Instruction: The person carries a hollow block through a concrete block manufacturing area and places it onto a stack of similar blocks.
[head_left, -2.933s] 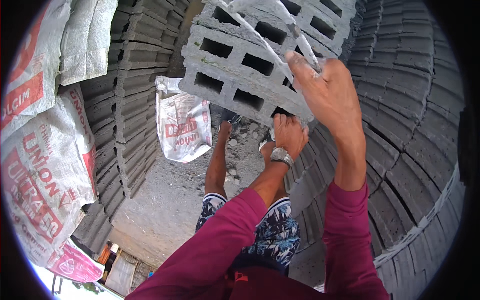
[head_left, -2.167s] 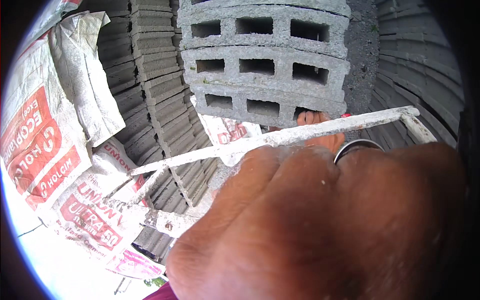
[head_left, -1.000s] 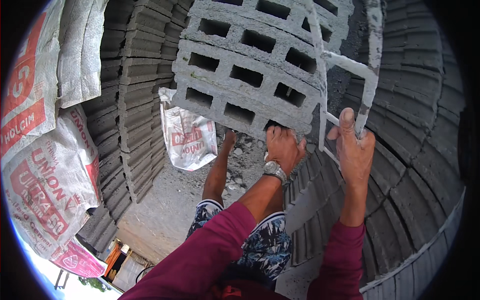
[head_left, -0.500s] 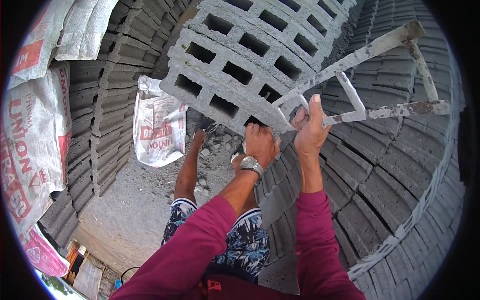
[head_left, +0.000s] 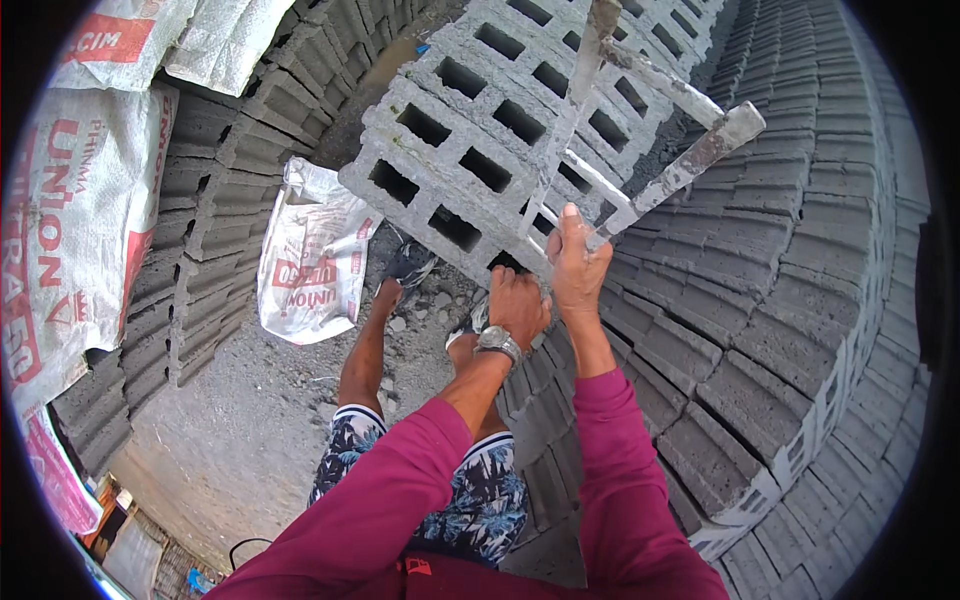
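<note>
Grey concrete hollow blocks (head_left: 440, 190) stand packed in rows in front of me, their rectangular openings facing up. My left hand (head_left: 517, 308), with a metal-banded watch on the wrist, grips the nearest edge of the closest block; its fingertips are hidden at an opening. To its right, my right hand (head_left: 578, 268) is closed on the narrow end of a ladder-like metal frame (head_left: 690, 165) with flaking white paint. The thumb points up along a bar. Two long legs joined by crossbars reach away over the blocks.
Tall stacks of blocks rise at the right (head_left: 760, 310) and left (head_left: 215, 215). A white printed sack (head_left: 315, 255) lies on the gravelly ground (head_left: 260, 400) left of my feet. More sacks (head_left: 90, 210) cover the left stack. Rubble lies around my shoes.
The metal frame has swung left in my right hand, its far legs now over the hollow blocks rather than the right stack. My right hand moved slightly left; the left keeps its grip.
</note>
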